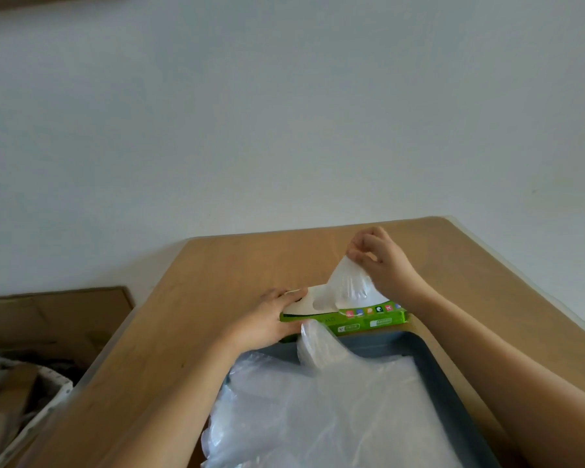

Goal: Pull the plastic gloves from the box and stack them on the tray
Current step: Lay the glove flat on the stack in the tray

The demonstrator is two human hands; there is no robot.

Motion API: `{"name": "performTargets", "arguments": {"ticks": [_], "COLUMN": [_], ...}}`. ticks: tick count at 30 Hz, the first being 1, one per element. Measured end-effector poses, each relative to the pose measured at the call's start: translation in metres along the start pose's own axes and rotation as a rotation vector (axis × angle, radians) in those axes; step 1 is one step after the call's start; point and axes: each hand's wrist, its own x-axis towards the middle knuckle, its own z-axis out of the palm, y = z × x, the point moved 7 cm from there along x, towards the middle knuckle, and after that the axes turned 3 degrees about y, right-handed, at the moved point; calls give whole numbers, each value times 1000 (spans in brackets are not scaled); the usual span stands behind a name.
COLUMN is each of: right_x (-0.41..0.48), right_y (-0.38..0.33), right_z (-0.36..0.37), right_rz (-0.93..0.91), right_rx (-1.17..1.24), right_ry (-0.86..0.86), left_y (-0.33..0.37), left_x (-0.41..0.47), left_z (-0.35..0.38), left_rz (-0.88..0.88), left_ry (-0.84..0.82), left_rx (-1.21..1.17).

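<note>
The right hand (380, 265) has its fingers (355, 255) pinched together on the top corner of a glove (347, 285), which hangs from them down into the slot of the box (368, 319). The glove thus lies straight below the fingers, its long axis rising out of the box and leaning a little to the far right; its lower part is hidden inside. The left hand (271, 320) grips the box's left end, fingers over the top and thumb on the near side, pinning it to the tabletop (217, 282). The tray (453, 380) lies below the fingers and toward the body, its far rim just beside the box. A stack (318, 420) of gloves fills it and spills over its left rim, one piece standing up against the box's near face. The right hand is the nearer one to the loose glove; I judge it must lift until the glove clears the slot, then come back over the box to the stack. Above and right of the fingers the room is open, though the tabletop's far edge runs just beyond them
</note>
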Motion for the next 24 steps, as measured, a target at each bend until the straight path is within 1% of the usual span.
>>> {"name": "performTargets", "arguments": {"ticks": [1,3,5,6,8,10,12,13,16,18,20,22,24], "right_x": [3,5,4,1,-5,-12,-21,-26,-45,-59,-72,-84,-93], "right_y": [-3,-17,-36,-46,-57,-65,-71,-71,-84,-92,-92,-94,-93], "right_z": [-10,-32,-49,-54,-60,-62,-58,-53,-38,-29,-26,-27,-31], "right_rz": [32,87,104,111,133,170,234,269,343,357,364,361,358], "right_rx": [98,377,568,595,616,625,650,680,784,765,678,590,544], "right_ry": [57,143,134,110,78,57,23,-3,-124,-176,-173,-181,-195], "left_y": [2,3,1,1,11,29,52,63,94,104,113,113,109], "left_x": [0,0,-1,-4,-12,-25,-45,-55,-76,-81,-84,-87,-94], "left_z": [-1,0,-1,-5,-24,-50,-75,-81,-78,-72,-70,-71,-73], "left_rz": [15,29,12,-18,-20,43,118,151,224,218,215,173,91], "left_ry": [2,-18,-65,-75,-19,58,111,105,46,87,143,254,374], "left_rx": [23,77,61,10,-122,-289,-530,-642,-841,-983,-1078,-1160,-1236]}}
